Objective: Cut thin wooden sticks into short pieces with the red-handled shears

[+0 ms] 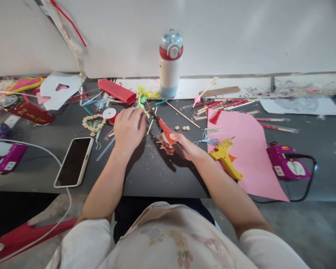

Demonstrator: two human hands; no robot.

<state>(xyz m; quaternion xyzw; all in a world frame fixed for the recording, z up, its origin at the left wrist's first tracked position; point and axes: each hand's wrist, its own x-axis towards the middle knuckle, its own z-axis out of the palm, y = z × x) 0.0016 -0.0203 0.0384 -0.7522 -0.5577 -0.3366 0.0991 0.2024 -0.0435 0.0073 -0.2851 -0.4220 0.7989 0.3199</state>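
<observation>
From where I'm standing: person seated at a dark grey surface (pixel 154 179), both arms reaching fwd. R hand (pixel 182 145) has its grip closed round the handles of the pliers (pixel 165 130), orange-red w/ dark ends; tool slants up & left, its nose by the L hand's fingertips. L hand (pixel 128 125) is palm down, fingers curled; can't tell if its grip is narrow or wide, or holds anything, as the fingertips are partly hidden. Thin wooden stick (pixel 151 121) lies just beside the plier nose, btwn the hands. Small wooden bits (pixel 186 128) sit on the surface to the R of the pliers.

Yellow-green yarn (pixel 142 95) is just past the L hand, w/ a white, red-collared bottle (pixel 169 73) standing upright behind. Red spool (pixel 111 115) & beaded heart (pixel 85 123) are L of the L hand; phone (pixel 74 161) lies flat nr the L forearm, screen dark. Red can (pixel 30 111) on its side, far L.

Other side: pink sheet (pixel 250 149) w/ a yellow glue gun (pixel 226 158) resting on its L part, nr the R forearm. Purple power strip (pixel 288 161) by the sheet's R edge, black cable plugged in. Wrapped sticks (pixel 226 105) lie behind the sheet.
</observation>
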